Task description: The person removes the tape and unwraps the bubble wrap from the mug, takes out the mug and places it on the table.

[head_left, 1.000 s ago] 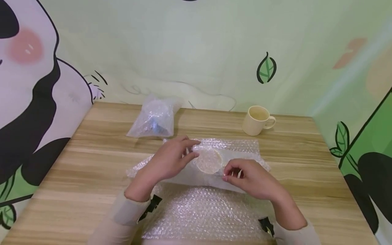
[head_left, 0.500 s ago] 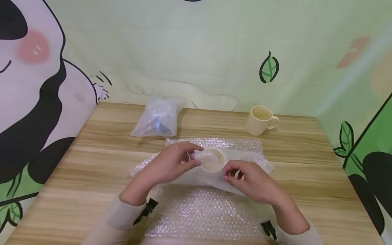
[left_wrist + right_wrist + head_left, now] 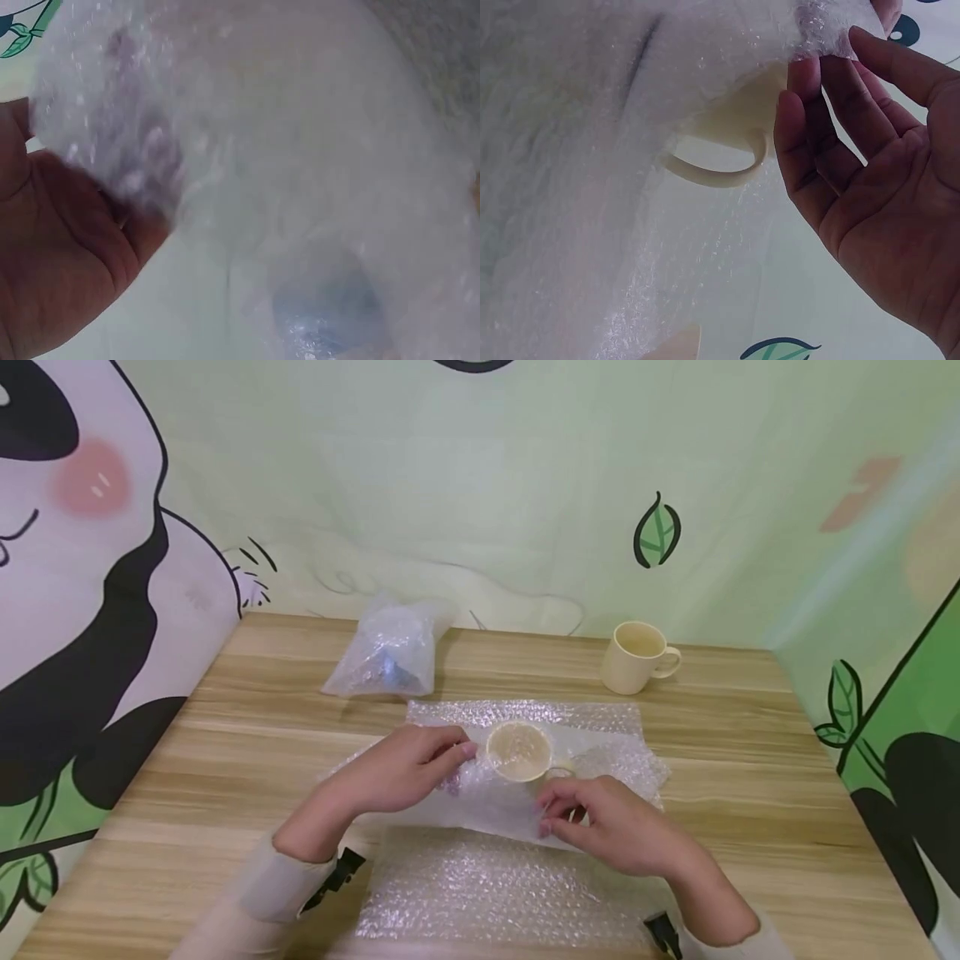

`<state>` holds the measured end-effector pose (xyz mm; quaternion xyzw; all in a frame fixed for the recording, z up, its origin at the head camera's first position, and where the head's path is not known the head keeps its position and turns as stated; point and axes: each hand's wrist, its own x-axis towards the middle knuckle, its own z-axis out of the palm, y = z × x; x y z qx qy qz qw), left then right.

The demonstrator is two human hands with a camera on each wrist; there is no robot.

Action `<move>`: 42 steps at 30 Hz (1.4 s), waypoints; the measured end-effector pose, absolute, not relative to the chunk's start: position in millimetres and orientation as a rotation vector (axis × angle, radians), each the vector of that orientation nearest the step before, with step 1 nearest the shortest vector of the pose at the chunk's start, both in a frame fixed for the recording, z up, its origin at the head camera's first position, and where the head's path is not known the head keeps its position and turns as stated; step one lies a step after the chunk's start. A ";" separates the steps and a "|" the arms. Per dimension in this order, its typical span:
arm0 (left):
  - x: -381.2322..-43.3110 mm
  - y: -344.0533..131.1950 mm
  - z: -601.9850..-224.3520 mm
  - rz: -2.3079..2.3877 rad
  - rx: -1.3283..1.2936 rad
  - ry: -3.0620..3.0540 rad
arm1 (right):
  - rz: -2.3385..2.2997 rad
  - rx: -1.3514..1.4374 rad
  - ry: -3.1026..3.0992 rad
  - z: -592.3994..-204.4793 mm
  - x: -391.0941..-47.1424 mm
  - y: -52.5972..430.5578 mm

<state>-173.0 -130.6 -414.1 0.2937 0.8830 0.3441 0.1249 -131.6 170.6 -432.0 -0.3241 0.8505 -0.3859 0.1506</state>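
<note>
A cream mug (image 3: 519,750) sits amid clear bubble wrap (image 3: 480,814) at the middle of the table, its rim up and its handle to the right. In the right wrist view the mug's handle (image 3: 727,178) sticks out past the wrap's edge. My left hand (image 3: 401,768) pinches the wrap left of the mug; the left wrist view shows its fingers partly behind the bunched film. With thumb and fingers my right hand (image 3: 611,827) pinches the wrap's near edge, just below the handle. The film partly veils the mug's body.
A second cream mug (image 3: 636,658) stands at the back right. A bubble-wrapped bundle (image 3: 390,647) with something blue inside stands at the back left. More bubble wrap (image 3: 495,893) lies flat towards me. A printed wall (image 3: 480,510) closes off the table's far edge.
My left hand has drawn back to the left from the mug. The right hand has come towards me with the wrap's edge. The mug's handle now shows in the head view.
</note>
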 end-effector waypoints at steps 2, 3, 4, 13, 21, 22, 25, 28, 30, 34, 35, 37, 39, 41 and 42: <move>-173.4 -133.0 -415.2 0.946 0.858 2.575 | -1.104 -0.938 2.425 -434.0 -130.5 170.1; -173.5 -134.2 -415.9 0.918 0.858 2.573 | -1.100 -0.947 2.419 -435.1 -130.1 169.7; -173.5 -135.3 -416.4 0.892 0.854 2.570 | -1.096 -0.957 2.412 -435.8 -129.5 169.1; -171.8 -142.3 -422.4 0.673 0.760 2.552 | -0.992 -1.008 2.387 -438.9 -127.3 168.3; -164.5 -139.6 -429.4 0.506 0.705 2.542 | -0.920 -0.983 2.384 -442.9 -126.8 174.2; -163.6 -138.5 -430.0 0.488 0.699 2.541 | -0.906 -0.983 2.391 -443.6 -126.7 174.8; -161.1 -135.8 -431.9 0.437 0.694 2.547 | -0.863 -0.998 2.412 -445.6 -126.8 176.2; -159.9 -133.7 -436.0 0.402 0.695 2.549 | -0.833 -1.011 2.429 -446.9 -126.7 178.0; -159.5 -132.7 -439.0 0.377 0.706 2.551 | -0.821 -1.003 2.439 -446.8 -126.4 179.3; -158.8 -131.9 -442.2 0.352 0.708 2.552 | -0.766 -0.956 2.519 -445.5 -126.4 182.4; -158.9 -131.7 -442.7 0.347 0.708 2.553 | -0.746 -0.937 2.550 -444.9 -126.5 183.0; -158.5 -131.1 -442.6 0.333 0.713 2.555 | -0.696 -0.889 2.628 -443.9 -126.5 183.4; -157.7 -130.3 -442.3 0.317 0.704 2.550 | -0.651 -0.807 2.694 -443.0 -126.1 182.7; -156.8 -129.2 -442.3 0.304 0.688 2.541 | -0.609 -0.698 2.735 -442.6 -125.5 180.8; -156.1 -128.6 -441.8 0.297 0.678 2.536 | -0.586 -0.645 2.748 -442.8 -125.2 179.7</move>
